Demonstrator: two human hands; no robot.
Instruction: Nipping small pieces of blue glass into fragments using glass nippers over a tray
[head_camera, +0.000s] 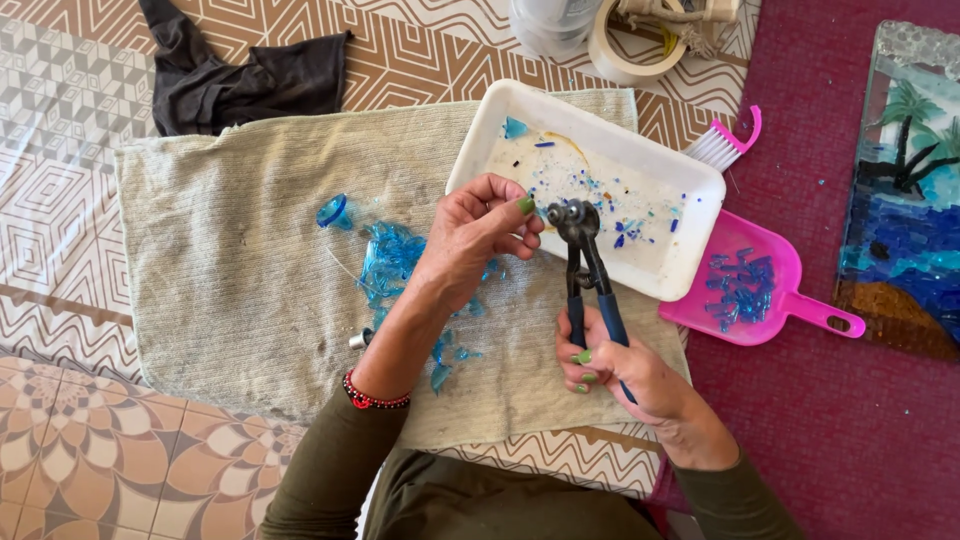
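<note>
Dark grey cloth (240, 75): lay crumpled at the upper left of the patterned surface (80, 200).

Beige towel (230, 280): spread flat across the surface, carrying the work.

Blue glass shards (390, 260): heaped on the towel, just left of the left wrist; a curved blue fragment (332, 211) lay apart to their left.

Left hand (475, 235): fingers pinched together at the nipper head, over the tray's near edge; whatever they pinched was too small to tell. Red bead bracelet (375, 398) on the wrist.

Wheeled glass nippers (585, 270): blue handles, metal head over the tray's lower rim.

Right hand (620, 375): fingers clamped around the nipper handles, above the towel's right edge.

White rectangular tray (690, 270): sat partly on the towel, holding scattered small blue chips.

Masking tape roll (630, 50): stood above the tray at the top edge.

Pink brush (725, 140): lay touching the tray's right corner.

Pink dustpan (750, 290): just right of the tray on maroon cloth (850, 430), holding blue glass pieces.

Glass mosaic panel (905, 200): at far right, showing palm trees and water.
</note>
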